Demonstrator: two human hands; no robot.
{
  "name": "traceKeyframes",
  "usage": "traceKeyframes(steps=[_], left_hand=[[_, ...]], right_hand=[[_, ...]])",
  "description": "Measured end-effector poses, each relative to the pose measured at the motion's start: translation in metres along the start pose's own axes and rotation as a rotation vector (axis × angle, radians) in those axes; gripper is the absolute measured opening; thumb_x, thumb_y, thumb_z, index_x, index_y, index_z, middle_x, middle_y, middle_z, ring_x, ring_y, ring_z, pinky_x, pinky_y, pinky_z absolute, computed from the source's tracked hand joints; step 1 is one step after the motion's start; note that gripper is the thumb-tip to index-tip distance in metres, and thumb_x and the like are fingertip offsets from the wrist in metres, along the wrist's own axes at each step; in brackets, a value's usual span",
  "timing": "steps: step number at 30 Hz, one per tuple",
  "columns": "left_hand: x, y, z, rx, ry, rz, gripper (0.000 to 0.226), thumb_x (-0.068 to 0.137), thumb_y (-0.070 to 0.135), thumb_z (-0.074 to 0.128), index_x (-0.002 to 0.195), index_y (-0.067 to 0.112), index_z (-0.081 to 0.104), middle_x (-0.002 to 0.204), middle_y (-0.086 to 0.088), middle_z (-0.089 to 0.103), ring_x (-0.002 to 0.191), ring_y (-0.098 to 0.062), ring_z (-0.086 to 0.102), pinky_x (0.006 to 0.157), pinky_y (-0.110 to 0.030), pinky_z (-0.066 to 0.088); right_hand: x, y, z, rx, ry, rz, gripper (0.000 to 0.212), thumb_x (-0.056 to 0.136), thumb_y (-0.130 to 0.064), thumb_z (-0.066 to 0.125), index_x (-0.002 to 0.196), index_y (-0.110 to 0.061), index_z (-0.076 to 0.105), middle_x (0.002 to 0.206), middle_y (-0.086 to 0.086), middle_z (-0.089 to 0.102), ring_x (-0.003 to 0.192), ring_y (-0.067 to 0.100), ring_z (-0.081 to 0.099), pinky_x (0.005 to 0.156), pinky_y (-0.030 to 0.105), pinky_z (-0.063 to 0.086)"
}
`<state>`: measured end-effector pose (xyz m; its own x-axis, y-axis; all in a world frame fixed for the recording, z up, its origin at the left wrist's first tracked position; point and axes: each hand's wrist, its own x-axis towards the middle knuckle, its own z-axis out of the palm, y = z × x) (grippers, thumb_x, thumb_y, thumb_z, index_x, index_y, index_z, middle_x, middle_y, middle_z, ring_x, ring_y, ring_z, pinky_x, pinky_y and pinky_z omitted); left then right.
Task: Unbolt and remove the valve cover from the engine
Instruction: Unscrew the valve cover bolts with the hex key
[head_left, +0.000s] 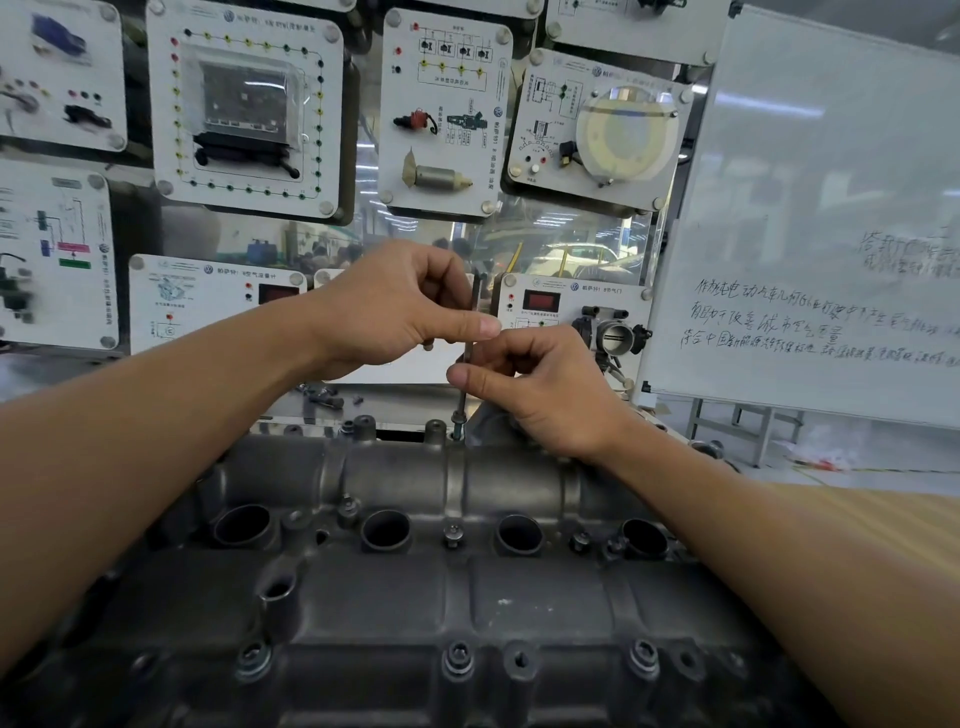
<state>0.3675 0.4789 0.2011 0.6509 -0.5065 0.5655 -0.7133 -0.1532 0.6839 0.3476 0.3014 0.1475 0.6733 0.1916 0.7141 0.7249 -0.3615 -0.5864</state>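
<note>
Pinches a slim shaft (461, 402) upright, left hand (395, 306) fingers (478, 327) high and right hand (540, 389) fingers (467, 376) low, steadying its lower end at a bolt boss (457, 430) on the far edge of the valve cover (395, 587), itself seated and unlifted, probably to spin a fastener free.

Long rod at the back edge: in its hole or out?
Not seated. The long rod stands nearly upright, collar raised above the valve cover; whether its tip is engaged, cannot tell.
</note>
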Motion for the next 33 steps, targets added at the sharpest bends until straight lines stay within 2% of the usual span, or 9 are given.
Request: traceKeyframes(steps=[3, 5, 8, 12, 16, 20, 23, 26, 33], left_hand=[[0.0, 0.0, 0.001, 0.015, -0.013, 0.002, 0.041, 0.062, 0.025, 0.083, 0.087, -0.002, 0.063, 0.094, -0.034, 0.065, 0.08, -0.028, 0.058, 0.083, -0.057, 0.05], [0.001, -0.001, -0.003, 0.023, -0.068, -0.01, 0.035, 0.064, 0.028, 0.081, 0.086, 0.005, 0.066, 0.088, -0.022, 0.069, 0.081, -0.024, 0.061, 0.08, -0.049, 0.051], [0.001, 0.0, -0.01, 0.034, -0.168, -0.041, 0.027, 0.071, 0.026, 0.076, 0.096, 0.016, 0.073, 0.092, -0.003, 0.075, 0.083, -0.011, 0.066, 0.076, -0.032, 0.049], [0.002, 0.0, -0.014, 0.051, -0.152, -0.034, 0.019, 0.08, 0.018, 0.072, 0.098, 0.019, 0.075, 0.093, 0.002, 0.077, 0.083, -0.006, 0.067, 0.075, -0.027, 0.05], [0.003, 0.0, -0.011, 0.055, -0.105, -0.019, 0.013, 0.082, 0.012, 0.074, 0.092, 0.018, 0.076, 0.09, -0.006, 0.077, 0.081, -0.012, 0.065, 0.073, -0.027, 0.05], [0.0, 0.002, -0.009, 0.035, -0.051, 0.003, 0.021, 0.063, 0.025, 0.08, 0.081, 0.016, 0.075, 0.09, -0.015, 0.075, 0.082, -0.025, 0.067, 0.086, -0.046, 0.052], [0.0, 0.001, -0.005, 0.029, -0.012, 0.008, 0.029, 0.06, 0.026, 0.082, 0.078, 0.008, 0.067, 0.091, -0.029, 0.069, 0.08, -0.035, 0.065, 0.083, -0.055, 0.054], [0.003, -0.004, -0.003, 0.043, -0.029, 0.027, 0.028, 0.063, 0.028, 0.082, 0.073, 0.011, 0.062, 0.07, -0.011, 0.064, 0.066, -0.015, 0.06, 0.065, -0.034, 0.051], [0.003, -0.004, -0.01, 0.073, -0.144, -0.019, 0.021, 0.082, 0.019, 0.074, 0.103, 0.019, 0.074, 0.094, -0.008, 0.075, 0.076, -0.009, 0.063, 0.063, -0.019, 0.049]], right_hand=[[0.0, -0.002, 0.0, 0.002, -0.008, 0.012, 0.006, 0.08, -0.005, 0.078, 0.082, -0.001, 0.073, 0.073, 0.013, 0.07, 0.068, 0.009, 0.059, 0.069, 0.022, 0.05], [-0.001, -0.003, 0.0, -0.015, -0.026, 0.014, 0.004, 0.084, -0.005, 0.075, 0.08, -0.006, 0.073, 0.071, 0.006, 0.068, 0.066, 0.008, 0.057, 0.067, 0.022, 0.048], [0.0, -0.002, -0.002, -0.074, -0.048, 0.013, 0.011, 0.089, -0.009, 0.07, 0.082, -0.002, 0.074, 0.071, 0.02, 0.066, 0.065, 0.016, 0.049, 0.066, 0.029, 0.042], [0.001, -0.004, -0.002, -0.145, -0.102, 0.017, 0.016, 0.093, -0.013, 0.065, 0.087, -0.003, 0.075, 0.096, 0.032, 0.067, 0.082, 0.042, 0.061, 0.079, 0.043, 0.05], [0.001, -0.004, -0.004, -0.133, -0.14, 0.046, 0.023, 0.095, -0.012, 0.062, 0.083, -0.029, 0.073, 0.087, 0.002, 0.075, 0.077, 0.001, 0.062, 0.074, 0.016, 0.048], [0.001, -0.004, -0.002, -0.142, -0.104, 0.027, 0.009, 0.092, -0.015, 0.068, 0.092, -0.016, 0.077, 0.09, 0.018, 0.074, 0.077, 0.016, 0.061, 0.075, 0.034, 0.051], [0.001, -0.003, -0.002, -0.146, -0.092, 0.008, 0.009, 0.09, -0.015, 0.07, 0.088, -0.009, 0.076, 0.089, 0.028, 0.069, 0.073, 0.032, 0.06, 0.078, 0.046, 0.05], [0.001, -0.004, -0.002, -0.152, -0.09, -0.007, 0.01, 0.09, -0.012, 0.07, 0.084, -0.006, 0.074, 0.084, 0.027, 0.068, 0.071, 0.018, 0.053, 0.072, 0.043, 0.049], [0.002, -0.002, -0.002, -0.197, -0.118, -0.004, 0.026, 0.095, -0.02, 0.063, 0.088, 0.003, 0.071, 0.089, 0.037, 0.062, 0.074, 0.036, 0.059, 0.079, 0.052, 0.048]])
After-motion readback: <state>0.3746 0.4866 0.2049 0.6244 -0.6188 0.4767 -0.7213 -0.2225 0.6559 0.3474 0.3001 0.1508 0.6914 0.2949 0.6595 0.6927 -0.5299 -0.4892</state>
